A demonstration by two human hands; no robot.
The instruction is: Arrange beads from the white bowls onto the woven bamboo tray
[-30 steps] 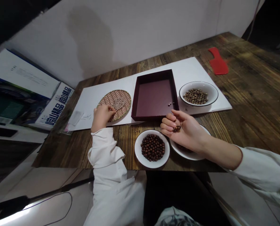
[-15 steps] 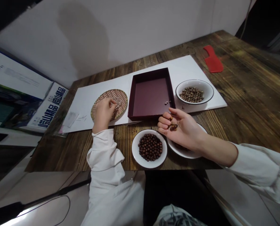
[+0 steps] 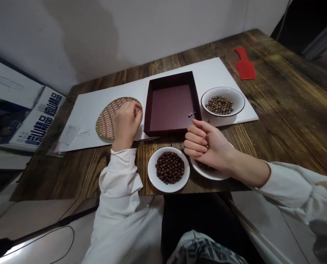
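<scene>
We had a bead (image 3: 207,146) in our right hand (image 3: 215,146), its edge peeping between curled fingers and palm; whether more lay inside, we could not tell. The fingers were folded most of the way in, with the thumb side up, probably so that nothing round could roll out. This hand hung over the right dish (image 3: 215,176), hiding much of it.

Our left hand (image 3: 127,123) was over the right part of the woven tray (image 3: 105,123), back towards us, thumb and forefinger bent close together as if for small pieces. Their tips were partly hidden, so we could not tell whether they gripped anything.

Between the hands and farther off, the box (image 3: 167,104) lay open, a few pale beads (image 3: 191,115) near its right wall; its raised sides suited things that roll. Nearer us, just left of the right dish, the left dish (image 3: 152,179) held dark beads (image 3: 169,168), within easy reach. Right of the box, a bowl (image 3: 239,104) held brown beads (image 3: 220,105), its walls penning them in.

Box, tray and bowl were on a white board (image 3: 207,69), perhaps for contrast. Beyond it, a red scraper (image 3: 245,66) lay on the bench (image 3: 276,102), well apart from both hands.
</scene>
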